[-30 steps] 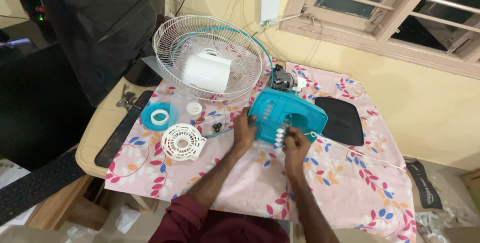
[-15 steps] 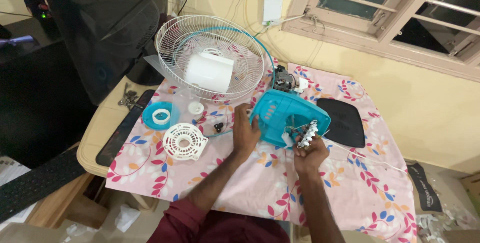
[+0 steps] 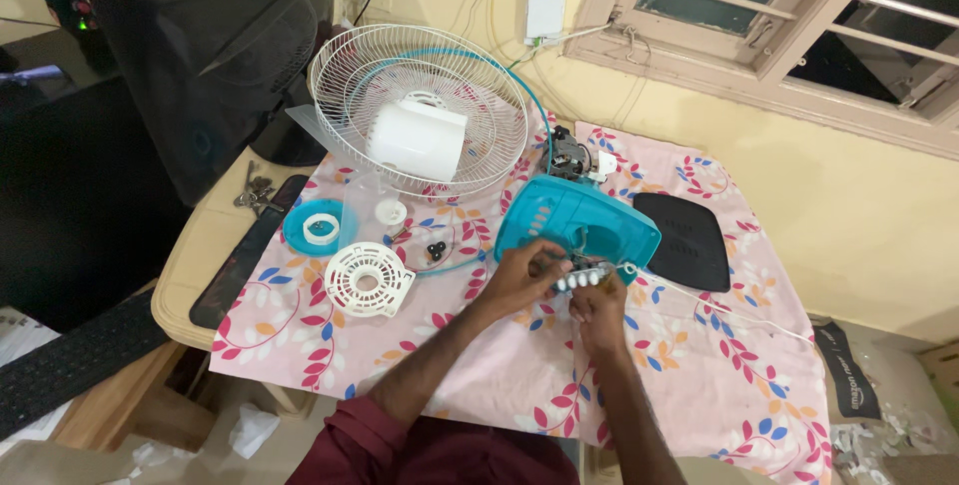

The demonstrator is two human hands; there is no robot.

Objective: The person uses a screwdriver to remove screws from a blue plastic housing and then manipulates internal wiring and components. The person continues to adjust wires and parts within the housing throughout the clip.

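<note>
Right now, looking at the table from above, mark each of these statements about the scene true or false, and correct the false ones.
1. Both hands are at the teal fan base. True: the left hand and right hand meet at its near edge.
2. The white wire guard stands upright. False: it lies flat on the floral cloth.
3. A round white vented cover lies left of the hands. True.
4. The black tray sits on the floor. False: it lies on the cloth, right of the base.
</note>
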